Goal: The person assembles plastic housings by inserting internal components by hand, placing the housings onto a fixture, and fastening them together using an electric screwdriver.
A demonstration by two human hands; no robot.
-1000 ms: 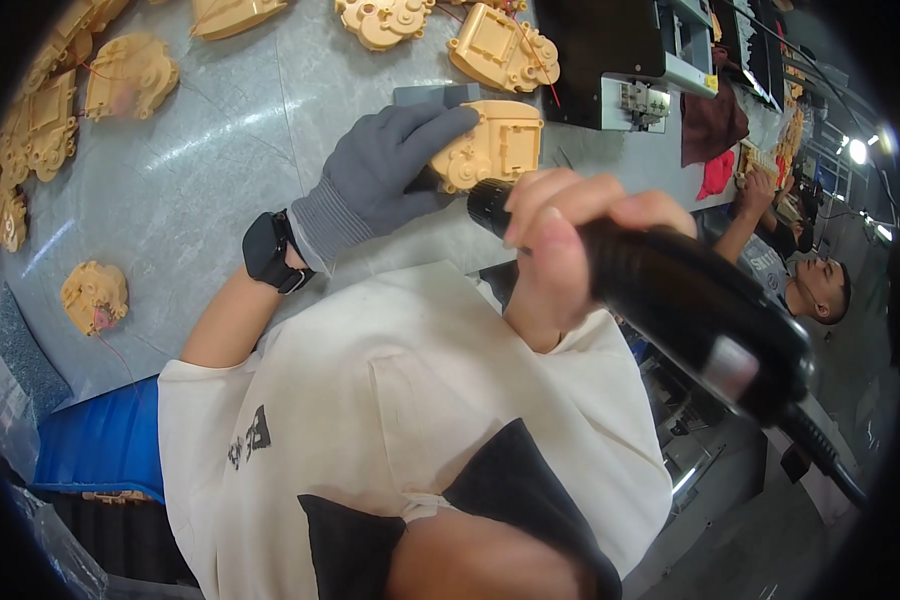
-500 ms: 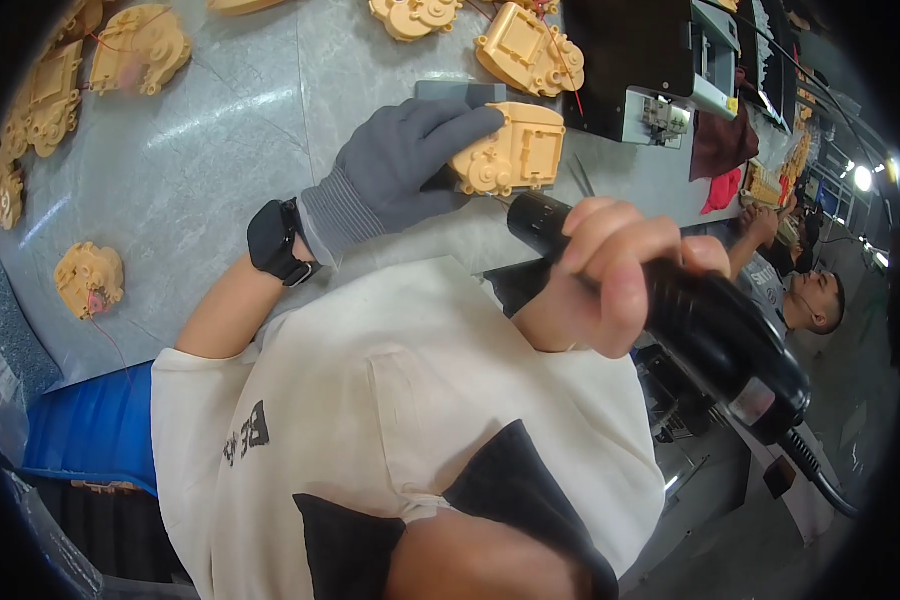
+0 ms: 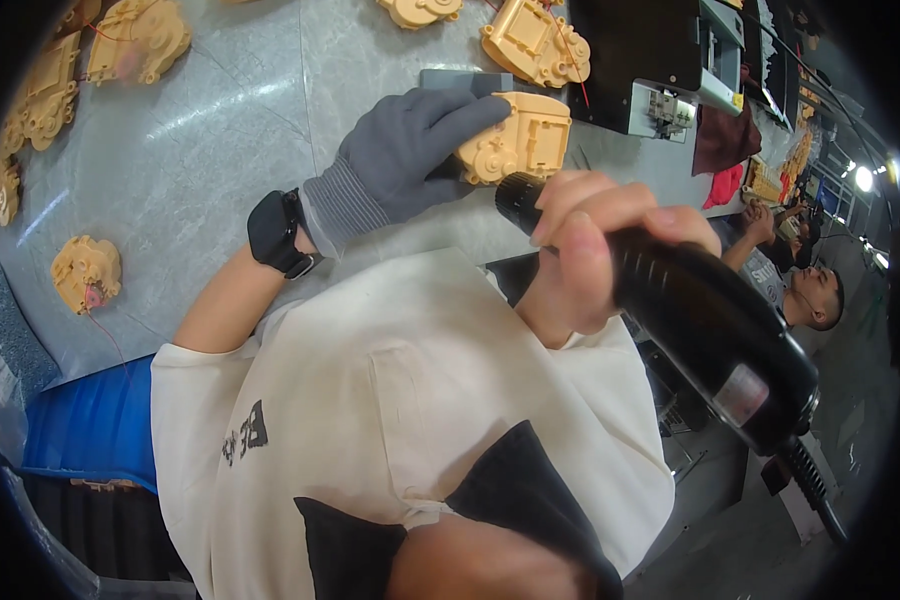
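My left hand [image 3: 402, 160], in a grey knit glove, grips a yellow-orange plastic housing [image 3: 518, 140] from its left side, thumb and fingers round its edge. Bare, my right hand [image 3: 610, 240] wraps round a black electric screwdriver [image 3: 705, 320], its cord running off to the lower right. The front end of the screwdriver points at the housing's lower edge and overlaps it in the view; whether the tip touches is hidden. A grey block [image 3: 467, 80] lies just behind the housing.
Several similar housings [image 3: 538, 42] with red wires lie along the far and left table [image 3: 220, 200]. A black machine [image 3: 635, 60] stands at the far right, dark red cloth [image 3: 725, 138] beside it. Lower left is a blue bin [image 3: 90, 425]. Another person [image 3: 770, 270] works at right.
My right hand has brought the screwdriver slightly left and up, so its front end now meets the housing's lower edge in the view. The left hand keeps hold of the housing.
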